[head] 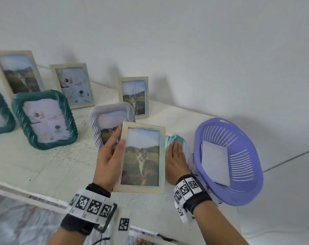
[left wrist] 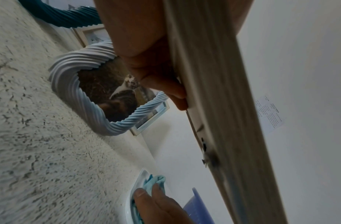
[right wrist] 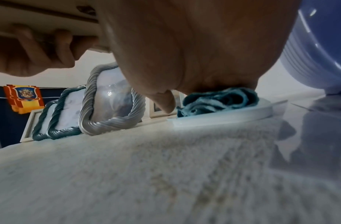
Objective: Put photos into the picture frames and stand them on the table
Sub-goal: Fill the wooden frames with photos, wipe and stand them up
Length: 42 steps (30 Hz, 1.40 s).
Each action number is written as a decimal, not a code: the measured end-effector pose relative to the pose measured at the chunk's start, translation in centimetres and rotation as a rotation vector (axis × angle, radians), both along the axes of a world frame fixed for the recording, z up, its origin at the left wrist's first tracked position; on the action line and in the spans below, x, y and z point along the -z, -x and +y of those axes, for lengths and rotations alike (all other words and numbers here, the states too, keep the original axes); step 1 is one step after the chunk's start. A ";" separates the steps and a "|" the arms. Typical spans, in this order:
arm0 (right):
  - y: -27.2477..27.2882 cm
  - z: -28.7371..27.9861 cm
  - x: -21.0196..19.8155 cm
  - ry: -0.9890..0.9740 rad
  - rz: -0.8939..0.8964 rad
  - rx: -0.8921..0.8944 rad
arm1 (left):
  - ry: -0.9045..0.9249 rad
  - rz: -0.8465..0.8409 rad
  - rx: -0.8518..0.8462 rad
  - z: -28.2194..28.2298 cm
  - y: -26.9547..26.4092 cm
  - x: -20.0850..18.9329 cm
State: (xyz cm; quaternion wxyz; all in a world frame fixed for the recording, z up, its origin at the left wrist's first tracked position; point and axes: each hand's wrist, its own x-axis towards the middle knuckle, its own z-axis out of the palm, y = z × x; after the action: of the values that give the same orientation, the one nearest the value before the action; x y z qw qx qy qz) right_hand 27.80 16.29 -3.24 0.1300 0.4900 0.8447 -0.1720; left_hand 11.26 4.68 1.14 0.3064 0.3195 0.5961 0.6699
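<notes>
My left hand grips the wooden frame by its left edge, thumb on the front and fingers curled behind, holding it above the table with the cat photo already in. My right hand lies flat on the blue cloth in its white tray, beside the purple basket. The frame seems light and stiff, its glazing fragile and easily smudged, so I keep to the wood edges.

bare table front-left, standing frames crowd the back, basket blocks right
</notes>
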 end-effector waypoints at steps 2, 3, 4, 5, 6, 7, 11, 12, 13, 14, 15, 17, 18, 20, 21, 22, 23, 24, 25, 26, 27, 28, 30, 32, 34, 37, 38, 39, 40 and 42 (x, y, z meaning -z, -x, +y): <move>-0.1 -0.1 -0.6 -0.012 0.022 0.001 | -0.009 -0.007 -0.002 0.1 -0.3 -0.1; -0.2 -0.3 -0.9 -0.004 0.050 0.005 | -0.014 -0.016 0.002 0.1 -0.5 -0.4; -0.3 -0.4 -0.8 0.005 0.101 -0.003 | -0.019 -0.025 0.008 0.1 -0.6 -0.5; -0.5 -0.6 -0.6 0.006 0.187 -0.014 | -0.021 -0.030 0.010 0.0 -0.7 -0.4; -0.8 -1.0 -0.3 -0.011 0.306 -0.018 | -0.021 -0.029 0.009 -0.1 -0.7 -0.5; -1.1 -1.6 -0.2 0.002 0.438 0.005 | -0.020 -0.030 0.007 -0.3 -0.7 -0.5; -2.6 -4.4 -2.9 0.472 1.099 0.398 | -0.018 -0.028 -0.020 -0.5 -0.8 -0.7; -2.9 -5.1 -3.8 0.630 1.229 0.477 | -0.014 -0.026 -0.026 -0.5 -1.1 -0.8; -3.2 -5.6 -4.3 0.751 1.329 0.520 | 0.002 -0.025 -0.033 -0.5 -1.3 -0.8; -3.5 -6.1 -4.6 0.822 1.410 0.553 | 0.019 -0.031 -0.039 -0.4 -1.6 -0.9; -3.6 -6.4 -4.7 0.863 1.479 0.569 | 0.036 -0.044 -0.044 -0.4 -1.9 -0.8; -3.9 -6.6 -4.8 0.887 1.593 0.615 | 0.091 -0.066 0.027 -0.4 -2.5 -0.9; -4.1 -6.7 -5.0 0.893 1.638 0.619 | 0.152 -0.042 0.113 -0.4 -2.8 -1.1; -4.5 -6.9 -5.8 0.877 1.643 0.549 | 0.301 0.013 0.310 -0.2 -3.7 -1.6; -4.7 -7.1 -6.2 0.821 1.607 0.470 | 0.333 0.008 0.385 0.0 -4.2 -1.9; -4.7 -7.5 -6.6 0.734 1.551 0.382 | 0.332 -0.023 0.443 0.1 -4.6 -2.2; -4.5 -7.9 -7.0 0.636 1.492 0.293 | 0.317 -0.058 0.483 0.4 -4.9 -2.0; -4.3 -8.2 -7.0 0.535 1.437 0.226 | 0.308 -0.088 0.513 0.6 -5.0 -2.0; -4.1 -8.5 -7.0 0.443 1.392 0.176 | 0.305 -0.124 0.543 0.8 -5.1 -1.8; -3.9 -8.7 -7.0 0.361 1.357 0.156 | 0.312 -0.169 0.568 0.9 -5.1 -1.6; -3.7 -8.8 -6.9 0.307 1.333 0.158 | 0.320 -0.219 0.580 1.0 -5.1 -1.5; -3.5 -8.7 -6.8 0.271 1.315 0.159 | 0.329 -0.275 0.588 1.0 -5.1 -1.4; -3.4 -8.6 -6.6 0.219 1.268 0.159 | 0.328 -0.361 0.589 1.0 -5.2 -1.5; -3.5 -8.2 -6.4 0.124 1.201 0.146 | 0.325 -0.375 0.578 1.1 -5.1 -1.8; -3.8 -7.5 -6.2 -0.063 1.113 0.097 | 0.355 -0.357 0.544 1.2 -4.8 -2.1; -4.5 -6.1 -6.4 -0.347 0.957 0.037 | 0.401 -0.315 0.496 1.3 -4.2 -2.5; -4.8 -5.8 -6.8 -0.428 0.881 0.028 | 0.415 -0.301 0.483 1.3 -4.1 -2.6; -4.9 -5.6 -7.1 -0.491 0.790 0.024 | 0.422 -0.287 0.472 1.3 -4.1 -2.7; -4.9 -5.5 -7.3 -0.535 0.699 0.029 | 0.420 -0.270 0.467 1.3 -4.1 -2.8; -4.7 -5.9 -7.5 -0.534 0.607 0.062 | 0.407 -0.231 0.469 1.4 -4.2 -2.9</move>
State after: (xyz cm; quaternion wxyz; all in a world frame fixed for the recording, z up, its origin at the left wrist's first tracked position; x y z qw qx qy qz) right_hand 32.47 10.39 4.29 -0.2625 0.4588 0.8444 -0.0872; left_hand 15.50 6.08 4.08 0.5753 0.3025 0.5891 0.4801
